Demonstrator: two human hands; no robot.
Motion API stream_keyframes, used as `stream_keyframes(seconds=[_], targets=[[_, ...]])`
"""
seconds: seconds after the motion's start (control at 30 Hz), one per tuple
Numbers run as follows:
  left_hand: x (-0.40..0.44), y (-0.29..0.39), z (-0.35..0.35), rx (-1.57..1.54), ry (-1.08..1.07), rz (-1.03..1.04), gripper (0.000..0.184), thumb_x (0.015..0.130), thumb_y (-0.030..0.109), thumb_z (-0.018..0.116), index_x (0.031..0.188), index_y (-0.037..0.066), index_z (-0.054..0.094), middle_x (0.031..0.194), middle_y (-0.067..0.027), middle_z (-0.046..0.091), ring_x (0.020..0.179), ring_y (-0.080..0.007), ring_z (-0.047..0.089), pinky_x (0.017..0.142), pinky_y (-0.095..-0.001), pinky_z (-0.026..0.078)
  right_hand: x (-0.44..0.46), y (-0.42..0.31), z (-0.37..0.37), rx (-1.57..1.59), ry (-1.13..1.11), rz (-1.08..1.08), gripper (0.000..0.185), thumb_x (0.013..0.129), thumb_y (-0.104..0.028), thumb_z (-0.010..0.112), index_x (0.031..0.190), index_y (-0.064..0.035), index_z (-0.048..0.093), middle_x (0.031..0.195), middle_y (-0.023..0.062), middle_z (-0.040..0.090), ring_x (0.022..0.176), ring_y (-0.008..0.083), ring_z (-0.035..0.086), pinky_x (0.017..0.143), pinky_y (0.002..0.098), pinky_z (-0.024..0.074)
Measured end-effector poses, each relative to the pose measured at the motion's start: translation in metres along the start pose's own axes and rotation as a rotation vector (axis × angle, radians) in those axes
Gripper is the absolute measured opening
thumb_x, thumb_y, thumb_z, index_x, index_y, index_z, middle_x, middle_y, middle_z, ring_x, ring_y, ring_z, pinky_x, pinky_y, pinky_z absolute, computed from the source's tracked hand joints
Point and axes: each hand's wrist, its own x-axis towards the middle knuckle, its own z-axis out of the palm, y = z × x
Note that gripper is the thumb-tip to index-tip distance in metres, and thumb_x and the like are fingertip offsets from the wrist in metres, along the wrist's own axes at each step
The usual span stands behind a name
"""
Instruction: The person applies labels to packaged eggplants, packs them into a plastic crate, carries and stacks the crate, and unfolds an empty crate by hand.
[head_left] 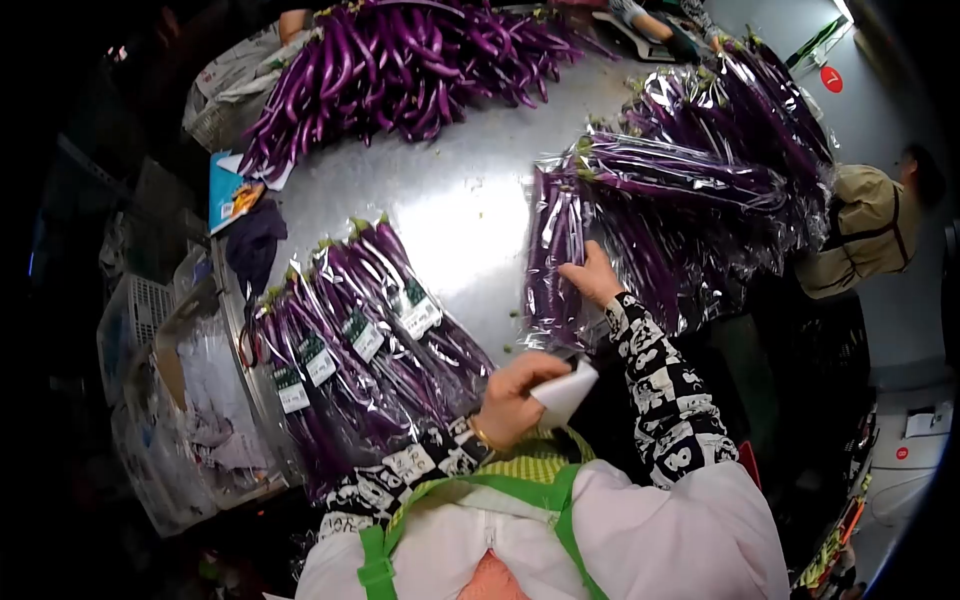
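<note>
My left hand [512,405], with a bracelet at the wrist, is closed around a folded white piece, perhaps label paper [567,392], in front of my chest. My right hand [597,278] grips the right side of a clear bag of long purple eggplants [550,255] lying on the metal table. Its thumb presses on the plastic; the other fingers are partly hidden. To the left, several bagged eggplants [370,330] lie side by side, carrying white-and-green labels [367,340]. More bagged eggplants [690,170] are piled right of my right hand, apparently without labels.
Loose eggplants [400,70] are heaped at the table's [440,200] far side. A dark cloth [256,240] and a blue packet [228,195] lie at its left edge. Plastic crates [150,310] stand left. Another person's arm [650,25] shows at the top, near a scale-like device.
</note>
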Motion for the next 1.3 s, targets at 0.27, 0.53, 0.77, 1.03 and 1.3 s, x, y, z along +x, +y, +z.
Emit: stream_keyframes(seconds=[0.27, 0.53, 0.77, 1.03, 1.3], targets=[[0.022, -0.016, -0.01, 0.074, 0.164, -0.155, 0.012, 0.082, 0.002, 0.058, 0.089, 0.0, 0.067, 0.067, -0.0004, 0.063, 0.062, -0.0061, 0.057, 0.057, -0.0212, 0.046, -0.048, -0.022, 0.034, 0.004, -0.252, -0.209, 0.05, 0.079, -0.031, 0.067, 0.111, 0.0055, 0.055, 0.105, 0.0226, 0.055, 0.095, 0.0328, 0.056, 0.084, 0.0364, 0.0452], [0.022, -0.034, -0.024, 0.042, 0.226, -0.182, 0.025, 0.087, 0.021, 0.064, 0.074, 0.0, 0.06, 0.059, 0.0044, 0.052, 0.055, -0.0021, 0.044, 0.049, -0.0203, 0.036, -0.123, -0.094, -0.043, 0.694, -0.402, -0.179, 0.027, 0.089, -0.014, 0.058, 0.111, 0.0024, 0.059, 0.097, 0.0039, 0.059, 0.085, 0.0095, 0.057, 0.077, 0.0218, 0.0459], [0.021, -0.038, -0.014, -0.037, 0.21, -0.323, 0.019, 0.085, 0.013, 0.063, 0.071, 0.001, 0.062, 0.062, 0.0033, 0.057, 0.057, -0.0023, 0.048, 0.049, -0.0205, 0.039, -0.129, -0.094, -0.048, 0.485, -0.421, -0.249, 0.012, 0.083, -0.003, 0.064, 0.094, 0.002, 0.063, 0.088, 0.0012, 0.056, 0.078, 0.0061, 0.054, 0.069, 0.0187, 0.0436], [-0.012, -0.061, -0.018, 0.357, 0.013, -0.501, 0.022, 0.082, 0.017, 0.069, 0.096, 0.001, 0.066, 0.082, -0.0047, 0.068, 0.073, -0.0083, 0.06, 0.067, -0.0255, 0.049, -0.06, -0.098, -0.036, 0.277, -0.394, -0.429, 0.007, 0.08, -0.007, 0.064, 0.083, -0.0006, 0.062, 0.081, 0.0029, 0.055, 0.074, 0.0089, 0.052, 0.068, 0.0229, 0.0428], [-0.036, -0.025, -0.024, 0.905, -0.289, -0.086, 0.014, 0.069, 0.017, 0.072, 0.073, 0.007, 0.063, 0.079, -0.0079, 0.061, 0.066, -0.0299, 0.058, 0.055, -0.0383, 0.045, 0.016, -0.053, 0.09, 0.097, -0.15, -0.433, 0.018, 0.069, -0.017, 0.076, 0.084, -0.012, 0.069, 0.096, 0.0119, 0.056, 0.096, 0.025, 0.053, 0.088, 0.0327, 0.0443]])
